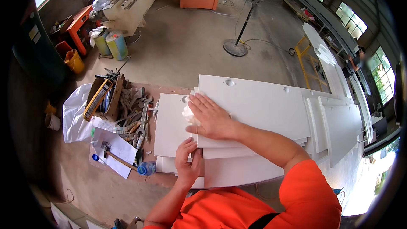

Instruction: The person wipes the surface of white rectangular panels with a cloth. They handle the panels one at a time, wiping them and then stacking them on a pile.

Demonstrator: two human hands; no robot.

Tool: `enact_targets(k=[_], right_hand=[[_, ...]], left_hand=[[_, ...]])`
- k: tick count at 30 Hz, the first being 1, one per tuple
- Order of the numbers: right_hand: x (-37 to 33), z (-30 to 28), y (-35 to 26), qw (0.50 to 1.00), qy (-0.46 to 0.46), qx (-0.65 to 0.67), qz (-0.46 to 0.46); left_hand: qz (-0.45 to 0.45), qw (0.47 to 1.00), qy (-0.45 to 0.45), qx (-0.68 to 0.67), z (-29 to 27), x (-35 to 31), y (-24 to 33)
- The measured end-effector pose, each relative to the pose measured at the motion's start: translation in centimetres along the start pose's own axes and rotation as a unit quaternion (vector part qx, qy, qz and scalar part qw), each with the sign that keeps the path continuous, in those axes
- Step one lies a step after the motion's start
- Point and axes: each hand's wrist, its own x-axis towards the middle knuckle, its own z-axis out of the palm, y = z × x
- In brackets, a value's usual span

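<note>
My right hand (210,116) lies flat, fingers together, pressing a crumpled white cloth (188,113) against the top of the stacked white panels. The cloth sticks out to the left of my fingers and beside the wrist. It sits where the left end of the large white panel (258,106) meets a smaller white panel (169,123). Nearer my body, my left hand (187,161) is curled at the front edge of the panels, its fingertips touching the edge. Part of its grip is hidden. A round hole shows near the far edge of the large panel.
Left of the panels lie loose hand tools (137,123), a cardboard box (114,97), a hammer (118,159) on paper and a blue-capped bottle (147,168). More panels (339,123) stack at right. Beyond stands a floor fan (235,47); another person (354,63) is far right.
</note>
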Motion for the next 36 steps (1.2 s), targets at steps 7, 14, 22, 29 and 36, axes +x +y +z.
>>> enact_targets(k=[7,14,22,29,36], right_hand=[[0.6,1.4,-3.3,0.996,0.075,0.010,0.037],[-17.2,0.3,-2.8,0.970,0.096,-0.015,0.223],[-21.9,-0.2,3.3,0.927,0.092,-0.044,0.361],[-7.8,-1.0,9.0,0.980,0.085,0.016,0.177],[-22.6,-4.6,30.1,0.832,0.083,0.019,0.549]], left_hand=[[-0.180,0.950,0.125,-0.221,-3.1,1.8,-0.9],[-0.154,0.946,0.107,-0.263,-1.7,8.8,-2.0],[-0.035,0.990,-0.136,0.014,3.4,10.6,0.8],[0.049,0.911,-0.267,0.311,5.3,10.3,2.9],[0.017,0.930,-0.260,0.260,5.5,10.2,2.7]])
